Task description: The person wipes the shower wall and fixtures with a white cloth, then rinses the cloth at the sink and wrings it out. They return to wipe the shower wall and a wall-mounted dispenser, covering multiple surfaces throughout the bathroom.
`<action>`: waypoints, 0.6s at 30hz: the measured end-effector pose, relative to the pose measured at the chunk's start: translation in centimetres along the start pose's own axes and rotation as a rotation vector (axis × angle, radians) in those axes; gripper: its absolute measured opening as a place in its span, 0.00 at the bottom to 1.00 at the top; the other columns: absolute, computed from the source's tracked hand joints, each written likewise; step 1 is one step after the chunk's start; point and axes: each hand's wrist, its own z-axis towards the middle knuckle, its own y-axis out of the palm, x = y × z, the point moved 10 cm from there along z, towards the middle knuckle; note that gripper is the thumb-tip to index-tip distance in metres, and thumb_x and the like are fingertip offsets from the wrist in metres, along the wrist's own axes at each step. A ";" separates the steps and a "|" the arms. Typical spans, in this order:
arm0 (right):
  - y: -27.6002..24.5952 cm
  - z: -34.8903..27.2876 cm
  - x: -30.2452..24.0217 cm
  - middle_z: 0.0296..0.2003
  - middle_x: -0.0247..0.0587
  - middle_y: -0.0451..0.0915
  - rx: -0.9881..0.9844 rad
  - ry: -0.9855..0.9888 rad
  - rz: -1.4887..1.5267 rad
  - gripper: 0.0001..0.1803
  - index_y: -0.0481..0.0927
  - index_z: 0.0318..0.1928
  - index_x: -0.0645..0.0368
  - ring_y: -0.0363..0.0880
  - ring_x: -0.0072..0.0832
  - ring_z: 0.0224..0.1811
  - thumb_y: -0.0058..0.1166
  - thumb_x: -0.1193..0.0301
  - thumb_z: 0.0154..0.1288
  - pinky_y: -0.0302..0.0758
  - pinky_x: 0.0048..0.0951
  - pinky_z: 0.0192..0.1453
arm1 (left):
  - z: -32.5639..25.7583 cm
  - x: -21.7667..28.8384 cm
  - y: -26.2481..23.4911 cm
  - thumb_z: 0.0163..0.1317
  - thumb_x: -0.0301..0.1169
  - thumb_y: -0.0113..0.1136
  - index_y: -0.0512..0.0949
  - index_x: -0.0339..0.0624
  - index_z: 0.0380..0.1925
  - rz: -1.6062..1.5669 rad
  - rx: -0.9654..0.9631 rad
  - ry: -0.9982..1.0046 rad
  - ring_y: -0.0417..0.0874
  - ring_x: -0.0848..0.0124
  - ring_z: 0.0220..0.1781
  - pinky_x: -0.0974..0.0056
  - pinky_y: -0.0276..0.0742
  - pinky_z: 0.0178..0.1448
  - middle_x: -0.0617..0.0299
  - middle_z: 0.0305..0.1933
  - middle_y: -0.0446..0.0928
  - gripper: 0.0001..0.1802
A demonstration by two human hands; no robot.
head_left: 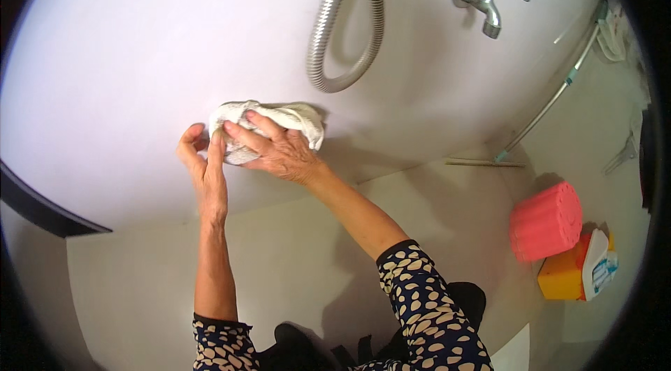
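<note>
A bunched white cloth [306,121] lies against the pale wall [140,56], below the hanging hose. My right hand [285,155] presses on it from the front, fingers spread over its folds and keeping it on the wall. At the cloth's left end is my left hand [206,165]. Its fingers are apart, one side touching the cloth's edge, the others bent beside the wall. Part of the cloth is hidden under my right hand.
Above hangs a looped metal shower hose [323,56]; a chrome tap [487,4] juts from the wall at upper right. A long-handled squeegee [552,104] leans in the right corner. Near it are a pink bin [547,223] and a yellow-orange container [563,275]. A dark edge [49,207] lies left.
</note>
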 end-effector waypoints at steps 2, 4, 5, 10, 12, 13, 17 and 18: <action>-1.6 -0.3 1.6 0.62 0.16 0.61 -0.014 -0.016 -0.124 0.37 0.70 0.60 0.36 0.49 0.27 0.67 0.62 0.47 0.47 0.59 0.47 0.58 | -0.5 0.9 -0.2 0.64 0.43 0.55 0.64 0.40 0.54 0.088 0.032 0.032 0.60 0.67 0.54 0.59 0.63 0.60 0.59 0.54 0.56 0.25; -5.1 -0.6 4.9 0.64 0.29 0.57 -0.007 0.045 -0.260 0.34 0.71 0.59 0.36 0.49 0.32 0.66 0.61 0.49 0.50 0.57 0.49 0.59 | -0.3 0.6 0.3 0.60 0.42 0.61 0.66 0.45 0.51 0.154 0.024 0.059 0.58 0.68 0.52 0.58 0.65 0.56 0.61 0.52 0.55 0.24; -6.9 -0.6 6.5 0.64 0.32 0.56 0.041 0.122 -0.242 0.32 0.72 0.58 0.37 0.50 0.34 0.66 0.61 0.50 0.51 0.56 0.50 0.59 | -0.4 0.7 0.3 0.59 0.42 0.62 0.66 0.47 0.50 0.220 0.018 0.076 0.58 0.68 0.52 0.59 0.65 0.54 0.61 0.52 0.55 0.24; -13.0 -2.9 13.7 0.67 0.39 0.51 0.186 0.159 -0.403 0.33 0.63 0.66 0.39 0.51 0.39 0.65 0.53 0.53 0.60 0.51 0.56 0.61 | -0.4 0.7 0.0 0.52 0.34 0.68 0.67 0.50 0.45 0.356 0.066 0.182 0.58 0.68 0.49 0.59 0.66 0.47 0.63 0.50 0.56 0.23; -15.3 -3.2 17.0 0.67 0.41 0.52 0.123 0.355 -0.337 0.32 0.61 0.66 0.41 0.51 0.42 0.64 0.53 0.58 0.62 0.49 0.56 0.62 | -0.6 0.5 0.1 0.50 0.30 0.68 0.66 0.49 0.45 0.388 0.084 0.186 0.58 0.68 0.47 0.61 0.67 0.45 0.63 0.49 0.57 0.24; -16.0 -3.3 19.4 0.67 0.41 0.53 0.058 0.617 -0.141 0.32 0.60 0.67 0.42 0.51 0.44 0.64 0.52 0.61 0.62 0.49 0.55 0.63 | -0.6 0.4 -0.5 0.50 0.30 0.68 0.66 0.49 0.45 0.412 0.094 0.198 0.58 0.68 0.47 0.61 0.67 0.44 0.63 0.50 0.57 0.24; -20.5 -7.2 24.9 0.66 0.44 0.58 0.342 0.665 -0.269 0.32 0.55 0.68 0.48 0.50 0.47 0.65 0.45 0.71 0.63 0.43 0.52 0.67 | -0.4 1.3 0.3 0.49 0.28 0.69 0.65 0.47 0.45 0.462 0.093 0.232 0.58 0.67 0.47 0.64 0.67 0.42 0.61 0.50 0.59 0.26; -21.7 -8.0 25.1 0.65 0.45 0.59 0.448 0.652 -0.309 0.32 0.55 0.68 0.49 0.49 0.48 0.65 0.44 0.73 0.63 0.43 0.52 0.68 | -0.4 1.3 0.5 0.48 0.28 0.69 0.65 0.46 0.45 0.464 0.095 0.230 0.58 0.67 0.47 0.64 0.67 0.42 0.61 0.49 0.59 0.26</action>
